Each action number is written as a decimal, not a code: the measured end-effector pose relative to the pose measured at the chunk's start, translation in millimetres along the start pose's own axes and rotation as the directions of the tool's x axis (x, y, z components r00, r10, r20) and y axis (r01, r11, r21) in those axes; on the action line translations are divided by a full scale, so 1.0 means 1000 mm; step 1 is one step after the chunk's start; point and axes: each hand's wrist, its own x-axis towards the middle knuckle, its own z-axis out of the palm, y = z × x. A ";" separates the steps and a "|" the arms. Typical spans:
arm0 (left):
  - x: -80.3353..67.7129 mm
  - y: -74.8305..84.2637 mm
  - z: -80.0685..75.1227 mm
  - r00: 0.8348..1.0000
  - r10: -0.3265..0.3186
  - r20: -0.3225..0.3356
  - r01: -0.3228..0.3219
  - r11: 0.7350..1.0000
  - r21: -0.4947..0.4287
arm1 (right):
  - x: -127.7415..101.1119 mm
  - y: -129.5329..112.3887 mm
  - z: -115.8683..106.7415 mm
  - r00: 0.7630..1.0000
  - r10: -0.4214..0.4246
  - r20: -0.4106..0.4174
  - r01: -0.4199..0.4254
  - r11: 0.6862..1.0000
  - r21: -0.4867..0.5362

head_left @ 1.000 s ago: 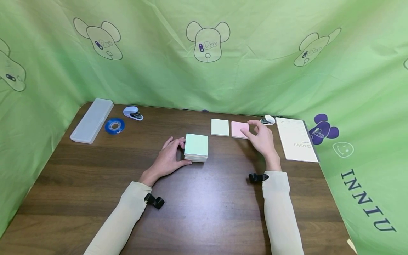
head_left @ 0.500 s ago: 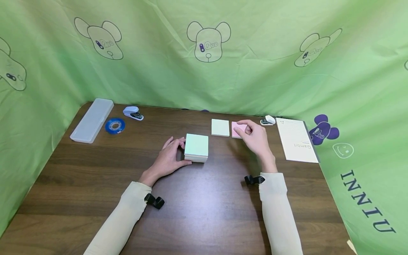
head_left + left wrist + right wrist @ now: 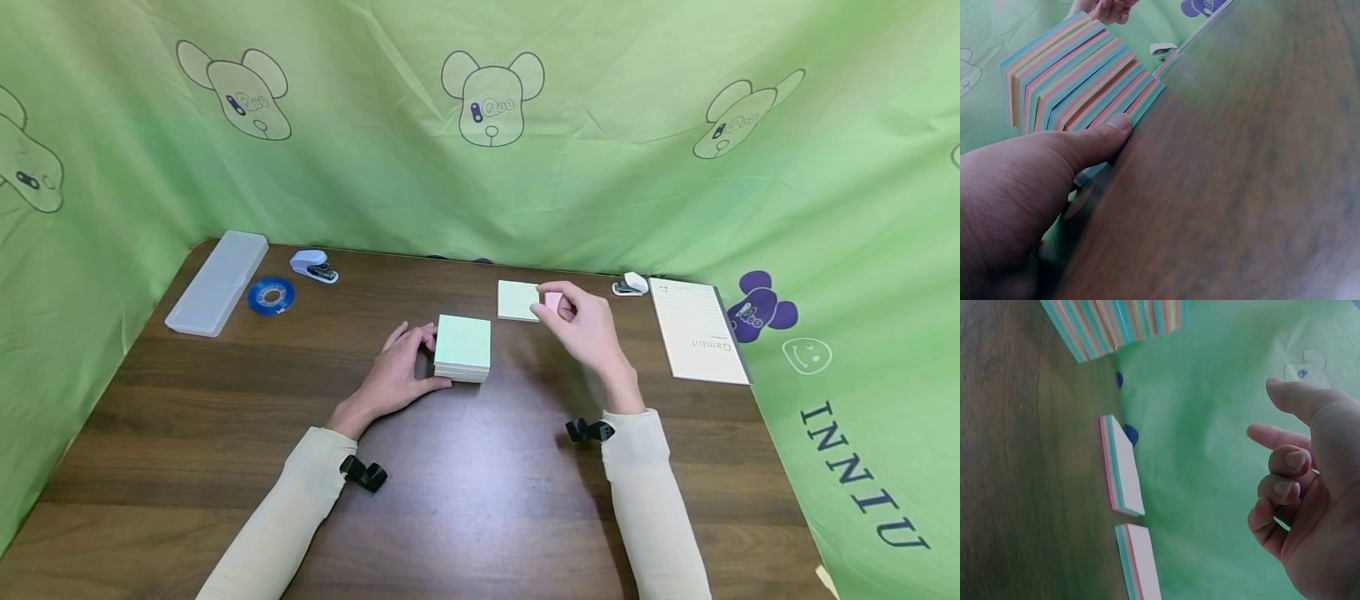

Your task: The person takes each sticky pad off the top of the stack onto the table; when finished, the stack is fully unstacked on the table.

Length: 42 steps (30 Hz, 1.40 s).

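Observation:
A tall stack of sticky note pads (image 3: 462, 343), pale green on top, stands mid-table. My left hand (image 3: 393, 371) holds its left side, the thumb at the front and the fingers toward the back. In the left wrist view the thumb (image 3: 1107, 134) lies against the stack's striped edges (image 3: 1079, 78). My right hand (image 3: 585, 325) hovers behind and to the right, thumb and forefinger apart with nothing between them. Beyond it lies a pale green sticky note pad (image 3: 516, 300), and next to that a pink sticky note pad (image 3: 552, 301), partly hidden by the hand.
At the back left are a translucent pencil case (image 3: 217, 283), a roll of blue tape (image 3: 271, 296) and a stapler (image 3: 314, 266). A second, white stapler (image 3: 632, 283) and a notepad (image 3: 699, 329) lie at the back right. A green curtain (image 3: 360, 167) hangs behind the table.
My right hand has moved left, from over the pink pad's right side toward the pale green pad. My left hand and the stack have stayed in place.

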 end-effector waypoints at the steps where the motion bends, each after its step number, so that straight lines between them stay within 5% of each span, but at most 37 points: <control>1: 0.000 0.000 0.000 1.000 0.003 -0.002 -0.003 1.000 0.003 | 0.000 -0.003 0.000 1.000 -0.007 0.009 0.007 1.000 0.001; 29: 0.000 0.001 -0.001 0.999 -0.031 0.023 0.032 0.999 -0.016 | -0.011 -0.039 0.039 0.954 -0.120 0.275 0.132 0.991 -0.024; 42: 0.000 0.000 0.000 0.999 -0.022 0.022 0.022 1.000 0.001 | -0.015 -0.041 0.051 0.914 -0.079 0.398 0.138 0.983 -0.123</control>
